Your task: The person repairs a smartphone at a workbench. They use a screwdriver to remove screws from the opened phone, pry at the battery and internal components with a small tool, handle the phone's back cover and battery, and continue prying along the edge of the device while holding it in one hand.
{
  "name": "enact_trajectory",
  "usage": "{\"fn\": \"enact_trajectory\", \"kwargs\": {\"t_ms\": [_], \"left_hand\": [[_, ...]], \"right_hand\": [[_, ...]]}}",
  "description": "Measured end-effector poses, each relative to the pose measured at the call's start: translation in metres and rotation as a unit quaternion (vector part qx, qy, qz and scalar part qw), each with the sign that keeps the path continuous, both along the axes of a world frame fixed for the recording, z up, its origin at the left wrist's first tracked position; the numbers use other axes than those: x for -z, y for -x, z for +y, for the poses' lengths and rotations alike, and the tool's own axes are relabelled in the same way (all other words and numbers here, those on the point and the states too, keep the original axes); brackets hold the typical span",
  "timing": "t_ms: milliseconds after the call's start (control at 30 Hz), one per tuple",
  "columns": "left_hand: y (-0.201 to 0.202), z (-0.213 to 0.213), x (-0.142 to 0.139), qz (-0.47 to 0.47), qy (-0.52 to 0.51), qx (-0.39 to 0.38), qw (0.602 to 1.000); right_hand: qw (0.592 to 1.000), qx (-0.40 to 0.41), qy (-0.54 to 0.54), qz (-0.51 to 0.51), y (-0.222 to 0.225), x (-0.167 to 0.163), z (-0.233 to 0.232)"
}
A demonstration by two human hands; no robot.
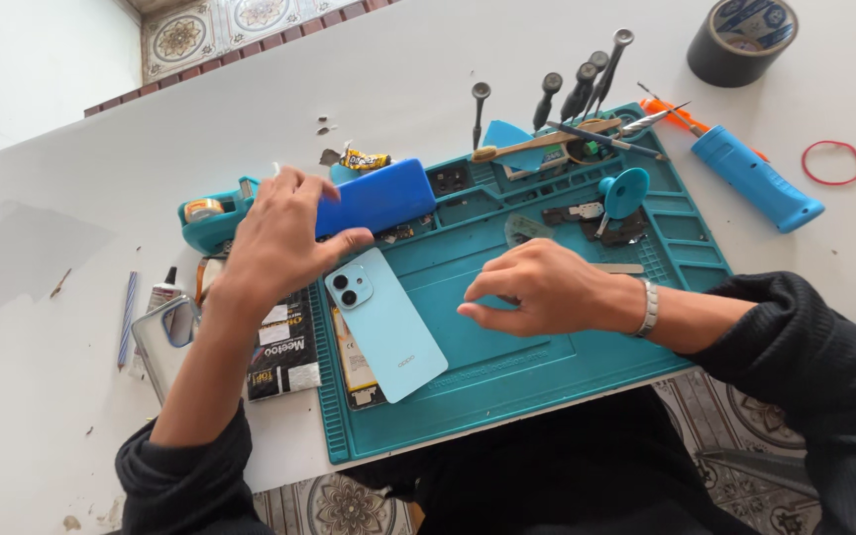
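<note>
Left hand [284, 238] hovered with fingers spread over the left edge of the teal silicone repair mat [507, 396], its fingertips on the near end of a glossy dark-blue phone [374, 196] that lay at the mat's far left; whether it gripped the phone or merely pressed it could not be told; right hand [542, 287], a metal bracelet at its wrist, rested loosely curled on the mat's smooth central panel, fingertips bent down against the rubber, holding nothing that showed. Between the hands, just near of the left thumb, a light-blue phone back cover [388, 325] with a square camera block lay flat and tilted; a flat black battery [284, 347] with white label patches sat just left of the mat; a clear soft case [162, 342] lay further left. Across the mat's far edge stood black-handled screwdrivers [577, 89] and a round teal suction cup [624, 190]; to the right lay a blue cylindrical plastic tool [757, 178], a red rubber band [832, 161] and a roll of black tape [742, 40] on the white table [32, 327].
</note>
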State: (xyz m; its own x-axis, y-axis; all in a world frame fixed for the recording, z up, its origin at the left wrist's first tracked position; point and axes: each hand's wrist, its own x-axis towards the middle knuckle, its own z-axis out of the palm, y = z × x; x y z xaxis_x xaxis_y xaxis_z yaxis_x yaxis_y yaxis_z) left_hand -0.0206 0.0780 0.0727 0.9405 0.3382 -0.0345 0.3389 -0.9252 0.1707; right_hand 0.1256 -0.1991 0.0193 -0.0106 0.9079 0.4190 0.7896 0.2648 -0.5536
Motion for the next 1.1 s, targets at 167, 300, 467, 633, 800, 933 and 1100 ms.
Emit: {"fn": "enact_trajectory", "kwargs": {"t_ms": [167, 300, 467, 633, 800, 933, 1100], "left_hand": [[0.009, -0.041, -0.021, 0.221, -0.085, 0.006, 0.972], [0.01, -0.046, -0.021, 0.24, -0.069, 0.031, 0.968], [0.014, -0.033, -0.007, 0.202, -0.038, 0.064, 0.976], [0.013, -0.023, -0.001, 0.21, 0.017, 0.105, 0.972], [0.016, -0.032, -0.01, 0.232, 0.073, 0.128, 0.962], [0.022, -0.057, -0.012, 0.213, 0.041, 0.175, 0.96], [0.013, -0.045, -0.018, 0.245, 0.111, 0.183, 0.945]], "right_hand": [[0.999, 0.02, 0.027, 0.016, -0.006, -0.001, 0.001], [0.998, 0.03, 0.044, 0.024, -0.008, -0.002, 0.001], [0.998, 0.029, 0.058, 0.028, -0.01, -0.001, 0.002], [0.999, 0.017, 0.043, 0.023, -0.009, -0.003, 0.002], [0.996, 0.037, 0.078, 0.035, -0.013, -0.005, 0.003], [0.995, 0.045, 0.069, 0.054, -0.015, -0.009, 0.001], [0.995, 0.054, 0.063, 0.062, -0.016, -0.014, 0.0]]}}
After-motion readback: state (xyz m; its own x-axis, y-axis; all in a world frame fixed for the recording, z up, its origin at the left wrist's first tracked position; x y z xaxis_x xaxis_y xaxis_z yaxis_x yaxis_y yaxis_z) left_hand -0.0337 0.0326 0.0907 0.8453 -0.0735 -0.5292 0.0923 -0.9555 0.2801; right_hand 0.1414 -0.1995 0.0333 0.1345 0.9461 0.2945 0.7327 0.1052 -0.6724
